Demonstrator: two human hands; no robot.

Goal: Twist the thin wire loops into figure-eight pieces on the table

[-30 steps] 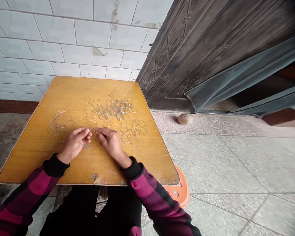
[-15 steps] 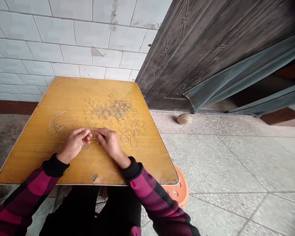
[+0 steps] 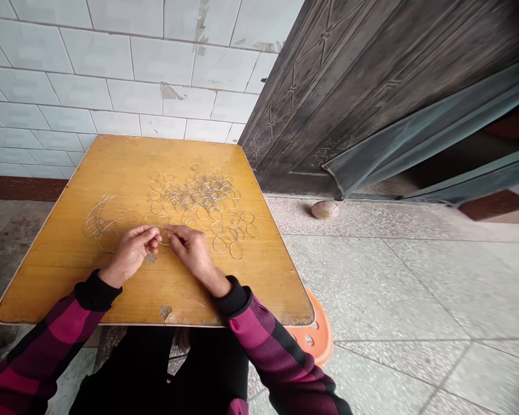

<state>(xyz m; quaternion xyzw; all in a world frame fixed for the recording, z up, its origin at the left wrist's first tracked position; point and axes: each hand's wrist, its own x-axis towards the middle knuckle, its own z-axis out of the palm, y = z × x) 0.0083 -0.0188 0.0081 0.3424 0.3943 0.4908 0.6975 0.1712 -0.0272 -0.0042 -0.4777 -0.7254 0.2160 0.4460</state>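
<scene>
My left hand (image 3: 132, 251) and my right hand (image 3: 191, 246) rest on a yellow wooden table (image 3: 112, 276), fingertips almost meeting. Both pinch a thin piece of wire (image 3: 163, 232) held between them. Just beyond the hands lies a spread of several bent wire loops (image 3: 199, 199), reaching to the right of my right hand. To the left of my left hand sits a loose bundle of unbent curved wires (image 3: 99, 222). My sleeves are magenta and black plaid.
A white tiled wall stands behind the table. A dark carved door (image 3: 372, 98) stands open at the right. An orange plastic stool (image 3: 315, 337) pokes out under the table's right corner. A small round object (image 3: 324, 209) lies on the speckled floor.
The hands stay in place, with only slight finger movement on the wire. The view has shifted a touch.
</scene>
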